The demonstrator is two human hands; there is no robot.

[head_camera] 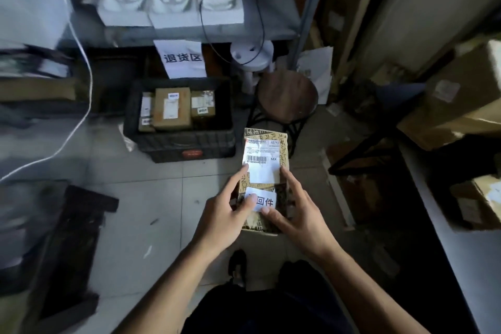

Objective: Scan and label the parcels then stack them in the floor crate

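Note:
A flat brown parcel (pixel 264 168) with a white barcode label is held above the tiled floor, between both my hands. My left hand (pixel 226 210) grips its left edge, thumb lying on a small white printed sticker (pixel 264 201) near the parcel's lower end. My right hand (pixel 296 210) grips the right edge, thumb just below that sticker. Beyond the parcel, on the floor, stands the dark plastic crate (pixel 187 144). Inside it lie three labelled cardboard parcels (pixel 173 110).
A round wooden stool (pixel 287 96) stands right of the crate. A shelf with white foam blocks (pixel 170 0) and a paper sign (pixel 182 58) is behind. Cardboard boxes (pixel 455 100) pile up at right, a white cable (pixel 81 84) hangs at left, dark objects (pixel 73 247) lie lower left.

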